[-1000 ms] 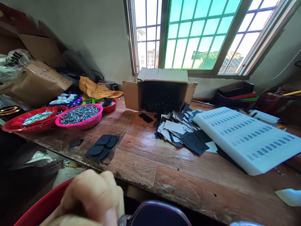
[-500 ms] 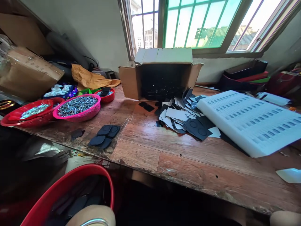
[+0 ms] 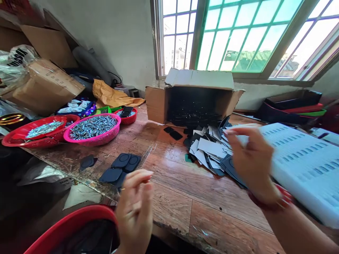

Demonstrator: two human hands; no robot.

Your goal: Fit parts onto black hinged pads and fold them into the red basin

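Note:
My left hand (image 3: pixel 136 211) is raised over the table's front edge, thumb and fingers apart with nothing between them. Just behind it lie several black rounded-square pads (image 3: pixel 122 160), some marked with a ring. On the right, my right hand (image 3: pixel 251 158) hovers over a loose pile of white and black cut sheets (image 3: pixel 212 146). Its fingers are loosely curved and a little blurred; no object shows in them. A red band (image 3: pixel 283 195) circles that wrist. Below my left hand stands a red tub (image 3: pixel 71 222) with dark flat pieces in it.
An opened cardboard box (image 3: pixel 156 106) full of black pieces stands behind the pile. White slotted foam (image 3: pixel 299 155) lies at right. A pink basket (image 3: pixel 92 141) of small metal parts, a red basket (image 3: pixel 16 139) and a small red bowl (image 3: pixel 129 118) stand at left.
Both hands have risen from the bottom of the view to above the table, the right one reaching over the pile. The camera has shifted, so the scene sits lower.

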